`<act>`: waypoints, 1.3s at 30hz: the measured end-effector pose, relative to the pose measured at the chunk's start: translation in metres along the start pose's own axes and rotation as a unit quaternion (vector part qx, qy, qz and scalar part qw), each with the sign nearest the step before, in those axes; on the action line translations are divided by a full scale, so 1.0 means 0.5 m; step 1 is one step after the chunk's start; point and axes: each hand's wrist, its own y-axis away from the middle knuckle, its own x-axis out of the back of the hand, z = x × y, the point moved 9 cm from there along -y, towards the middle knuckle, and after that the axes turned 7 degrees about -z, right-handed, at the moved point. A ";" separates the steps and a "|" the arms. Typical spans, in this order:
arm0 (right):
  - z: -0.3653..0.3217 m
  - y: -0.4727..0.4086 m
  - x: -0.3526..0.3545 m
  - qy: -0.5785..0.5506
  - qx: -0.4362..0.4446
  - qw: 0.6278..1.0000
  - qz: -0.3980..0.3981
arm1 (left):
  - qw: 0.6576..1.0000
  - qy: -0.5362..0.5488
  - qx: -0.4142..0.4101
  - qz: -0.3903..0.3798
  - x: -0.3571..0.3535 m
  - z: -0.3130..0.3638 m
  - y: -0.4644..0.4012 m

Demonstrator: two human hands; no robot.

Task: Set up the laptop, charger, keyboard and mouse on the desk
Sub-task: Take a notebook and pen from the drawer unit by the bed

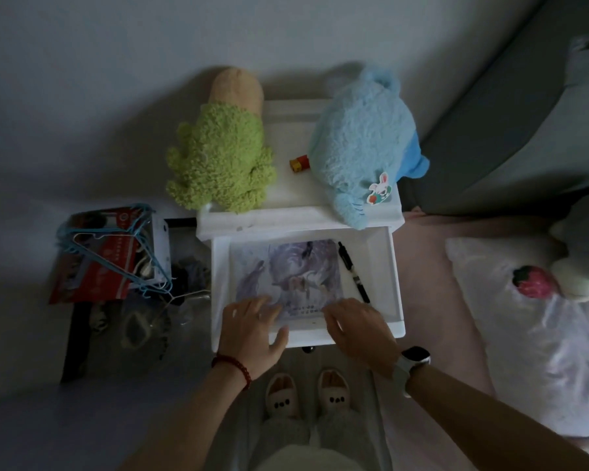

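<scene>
Your left hand [252, 326] and right hand [357, 324] lie apart, fingers spread, on the front edge of the open white drawer [393, 283], gripping nothing. Under your fingertips an illustrated sheet [300, 273] lies flat in the drawer, a black pen [352, 271] along its right side. No laptop, charger, keyboard or mouse shows. A green plush [221, 158] and a blue plush [357, 141] sit on the nightstand top [286, 144].

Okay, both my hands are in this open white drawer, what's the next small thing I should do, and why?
Probably lift the illustrated sheet to check underneath. Both the left hand and right hand rest at its near edge in the open drawer, and only the sheet and a black pen show there; no laptop, charger, keyboard or mouse is visible.
</scene>
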 end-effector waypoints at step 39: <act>0.093 -0.013 0.096 -0.027 -0.169 0.984 -0.038 | 0.988 -0.138 0.016 -0.074 0.030 0.030 -0.161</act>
